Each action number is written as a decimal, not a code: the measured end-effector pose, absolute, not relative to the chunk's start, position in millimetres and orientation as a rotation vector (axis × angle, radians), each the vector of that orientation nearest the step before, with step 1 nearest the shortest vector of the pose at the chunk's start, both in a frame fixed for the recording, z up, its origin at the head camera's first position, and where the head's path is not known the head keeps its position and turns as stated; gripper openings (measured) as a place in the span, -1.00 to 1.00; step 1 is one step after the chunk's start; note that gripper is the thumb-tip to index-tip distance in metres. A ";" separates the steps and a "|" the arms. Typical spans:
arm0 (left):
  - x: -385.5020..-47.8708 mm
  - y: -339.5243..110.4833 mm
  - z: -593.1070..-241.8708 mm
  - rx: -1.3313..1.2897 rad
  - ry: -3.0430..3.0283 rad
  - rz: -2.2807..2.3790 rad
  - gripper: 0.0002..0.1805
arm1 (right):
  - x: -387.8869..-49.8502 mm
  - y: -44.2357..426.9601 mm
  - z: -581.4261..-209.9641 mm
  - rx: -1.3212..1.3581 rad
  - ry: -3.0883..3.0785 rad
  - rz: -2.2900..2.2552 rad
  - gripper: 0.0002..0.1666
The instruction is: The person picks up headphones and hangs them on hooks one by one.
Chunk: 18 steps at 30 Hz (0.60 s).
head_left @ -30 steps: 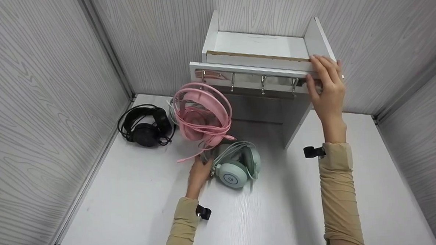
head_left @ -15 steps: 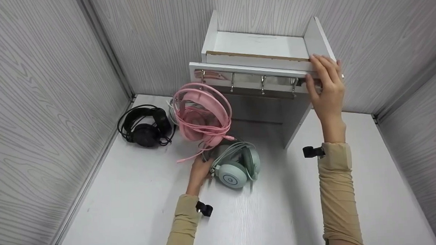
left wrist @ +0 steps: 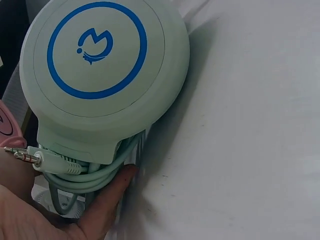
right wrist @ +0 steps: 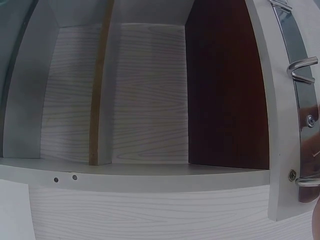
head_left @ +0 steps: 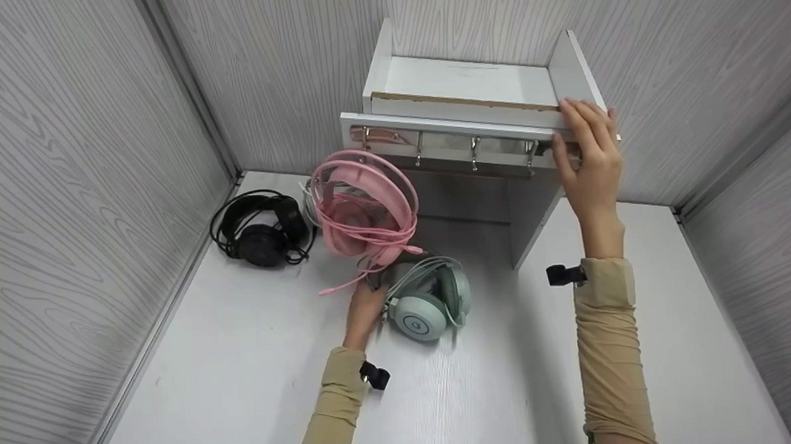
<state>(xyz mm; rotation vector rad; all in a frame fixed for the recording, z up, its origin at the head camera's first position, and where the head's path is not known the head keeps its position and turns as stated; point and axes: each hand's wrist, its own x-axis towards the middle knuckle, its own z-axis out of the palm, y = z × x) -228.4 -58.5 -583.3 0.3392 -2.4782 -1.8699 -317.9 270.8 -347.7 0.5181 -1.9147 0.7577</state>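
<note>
1. Curled thumb and fingers of the left hand [head_left: 365, 313] grasp the mint-green headset [head_left: 421, 321] by its bundled cable [left wrist: 90, 184]; some fingertips are hidden.
2. That headset is in front of the white shelf unit [head_left: 469, 78], toward its left side; whether its lower ear cup touches the white table [head_left: 229, 376] cannot be told.
3. Its outer ear cup bears a blue ring and emblem, and metal-tipped plugs [left wrist: 31, 158] stick out beside the cable.
4. Right hand [head_left: 592, 173] holds the unit's front right corner, fingers over the upper edge and thumb against the front of the hook rail [head_left: 448, 124].
5. Metal hooks line the rail; at the leftmost one the pink headset [head_left: 382, 188] hangs, its cord wound around it and one end dangling near the left hand.
6. Farther left, the black headset [head_left: 263, 244] lies on the table, near the side wall.
7. Between black and pink, part of a pale grey object [head_left: 310, 202] shows, mostly hidden.
8. Tan sleeves [head_left: 339, 384] cover both forearms.
</note>
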 end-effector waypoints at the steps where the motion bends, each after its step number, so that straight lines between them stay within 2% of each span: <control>1: -228.3 -58.1 -582.9 0.333 -2.488 -1.852 -0.47 | -317.9 270.7 -347.6 0.518 -1.914 0.759 -0.57; 8: -231.1 -53.3 -577.6 0.281 -2.557 -1.653 -0.67 | -316.6 269.6 -346.4 0.515 -1.914 0.771 -0.57; 18: -232.7 -44.4 -573.4 0.171 -2.477 -1.600 -0.65 | -315.8 267.8 -345.7 0.522 -1.911 0.782 -0.57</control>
